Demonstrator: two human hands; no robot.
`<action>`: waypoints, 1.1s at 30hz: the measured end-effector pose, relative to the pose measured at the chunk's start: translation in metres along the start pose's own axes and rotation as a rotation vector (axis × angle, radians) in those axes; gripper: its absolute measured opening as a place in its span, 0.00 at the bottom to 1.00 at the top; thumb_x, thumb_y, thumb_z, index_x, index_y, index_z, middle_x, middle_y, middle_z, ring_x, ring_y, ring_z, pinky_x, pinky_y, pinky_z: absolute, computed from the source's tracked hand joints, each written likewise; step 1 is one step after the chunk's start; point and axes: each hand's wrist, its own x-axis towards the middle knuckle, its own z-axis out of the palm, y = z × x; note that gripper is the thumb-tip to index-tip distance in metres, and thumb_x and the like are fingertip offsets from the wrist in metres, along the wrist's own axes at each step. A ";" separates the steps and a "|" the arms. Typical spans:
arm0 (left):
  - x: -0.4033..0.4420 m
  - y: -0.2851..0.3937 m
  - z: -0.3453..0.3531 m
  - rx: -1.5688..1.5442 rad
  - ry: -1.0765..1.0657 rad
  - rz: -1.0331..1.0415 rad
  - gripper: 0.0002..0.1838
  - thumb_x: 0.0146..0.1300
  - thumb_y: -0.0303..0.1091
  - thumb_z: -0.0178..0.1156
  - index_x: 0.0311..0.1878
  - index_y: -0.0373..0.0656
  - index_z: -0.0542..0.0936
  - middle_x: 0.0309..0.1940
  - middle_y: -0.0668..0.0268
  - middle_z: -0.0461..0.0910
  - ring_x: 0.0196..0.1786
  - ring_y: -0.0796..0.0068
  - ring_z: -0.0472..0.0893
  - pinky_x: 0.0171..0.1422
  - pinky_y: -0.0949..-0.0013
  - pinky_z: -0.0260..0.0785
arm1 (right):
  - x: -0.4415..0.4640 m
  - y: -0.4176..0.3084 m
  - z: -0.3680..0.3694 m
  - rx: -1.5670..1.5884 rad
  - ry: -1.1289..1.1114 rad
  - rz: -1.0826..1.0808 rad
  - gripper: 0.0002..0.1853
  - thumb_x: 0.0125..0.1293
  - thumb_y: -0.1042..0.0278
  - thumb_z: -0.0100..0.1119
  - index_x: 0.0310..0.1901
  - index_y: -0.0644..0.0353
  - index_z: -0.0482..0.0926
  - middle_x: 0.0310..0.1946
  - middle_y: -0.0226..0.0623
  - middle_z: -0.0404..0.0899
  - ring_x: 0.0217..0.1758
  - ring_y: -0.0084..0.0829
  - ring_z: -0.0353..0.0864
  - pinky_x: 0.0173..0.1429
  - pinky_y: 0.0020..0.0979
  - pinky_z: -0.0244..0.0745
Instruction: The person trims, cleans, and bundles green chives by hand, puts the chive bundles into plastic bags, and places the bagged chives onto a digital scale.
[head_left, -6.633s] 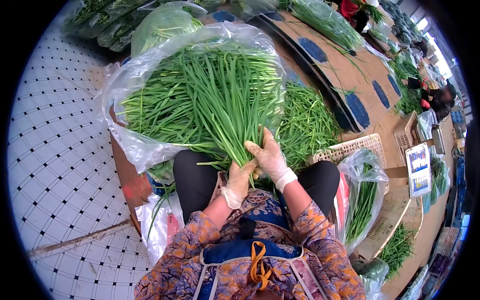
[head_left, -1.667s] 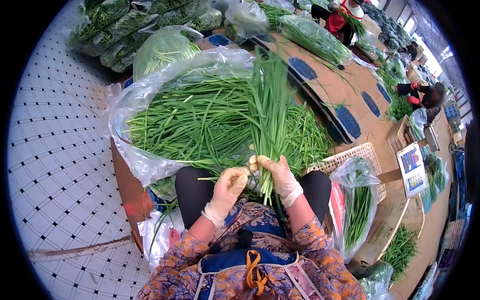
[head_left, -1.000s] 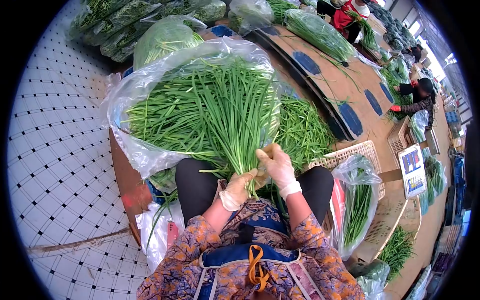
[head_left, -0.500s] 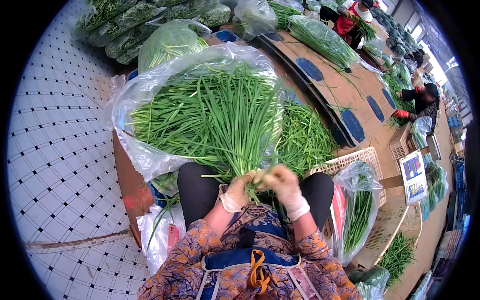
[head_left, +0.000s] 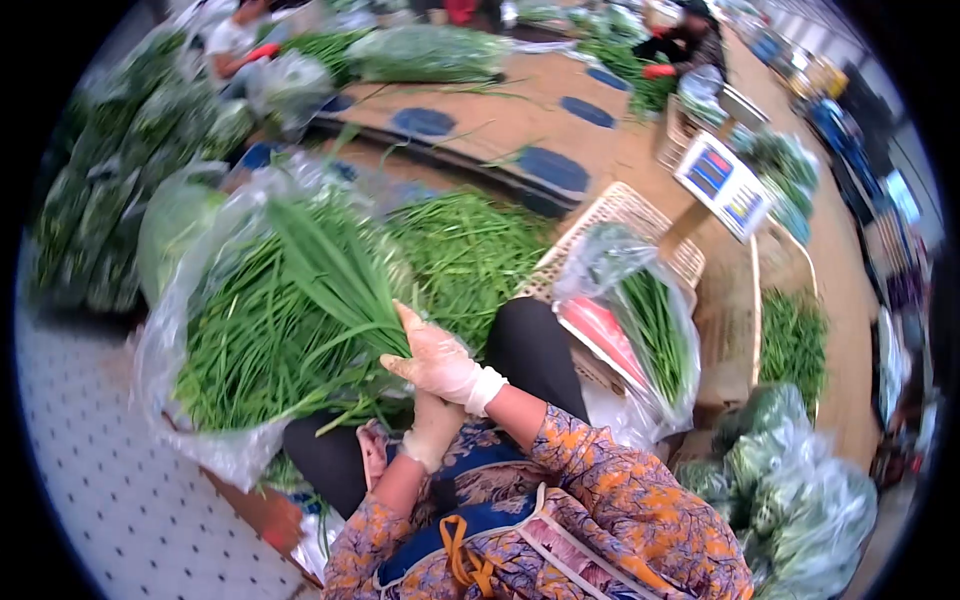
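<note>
My right hand (head_left: 440,362), in a thin pale glove, is closed round the lower stems of a bunch of garlic chives (head_left: 335,270). The leaves fan up and to the left. My left hand (head_left: 432,428), also gloved, is beneath the right one at the stem end, its fingers hidden. Under the bunch, a large open clear plastic bag (head_left: 160,340) holds a heap of loose chives (head_left: 235,350). More loose greens (head_left: 465,245) lie just beyond my hands.
To the right are a plastic crate (head_left: 640,215), bagged chives (head_left: 655,320) and a scale display (head_left: 725,185). Filled bags (head_left: 800,490) sit at lower right. Packed bags (head_left: 120,200) are stacked at left. Two people (head_left: 690,45) (head_left: 238,50) work further back.
The view has swung right, so the scene shifts left. My right hand has moved from beside the stems to around them, crossing over the left. The bunch leans more to the left.
</note>
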 end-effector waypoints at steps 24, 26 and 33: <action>0.211 0.059 0.179 -0.804 -0.578 -0.338 0.14 0.65 0.40 0.52 0.46 0.39 0.74 0.37 0.60 0.79 0.30 0.74 0.78 0.35 0.74 0.74 | -0.173 0.166 -0.216 -0.367 0.589 0.044 0.33 0.48 0.72 0.65 0.59 0.56 0.67 0.46 0.45 0.77 0.45 0.43 0.78 0.50 0.38 0.72; 0.222 0.101 0.169 -0.630 -0.471 -0.214 0.13 0.62 0.40 0.58 0.43 0.42 0.74 0.39 0.62 0.79 0.30 0.75 0.79 0.34 0.75 0.75 | -0.202 0.236 -0.217 -0.443 0.634 0.451 0.30 0.57 0.69 0.57 0.63 0.54 0.62 0.49 0.47 0.75 0.47 0.44 0.78 0.52 0.37 0.73; 0.233 0.108 0.171 -0.039 -0.370 0.105 0.26 0.52 0.37 0.66 0.52 0.38 0.70 0.42 0.60 0.77 0.42 0.70 0.77 0.49 0.70 0.70 | -0.221 0.236 -0.219 -0.768 0.681 0.639 0.39 0.55 0.63 0.61 0.65 0.65 0.53 0.63 0.54 0.58 0.66 0.49 0.58 0.68 0.40 0.56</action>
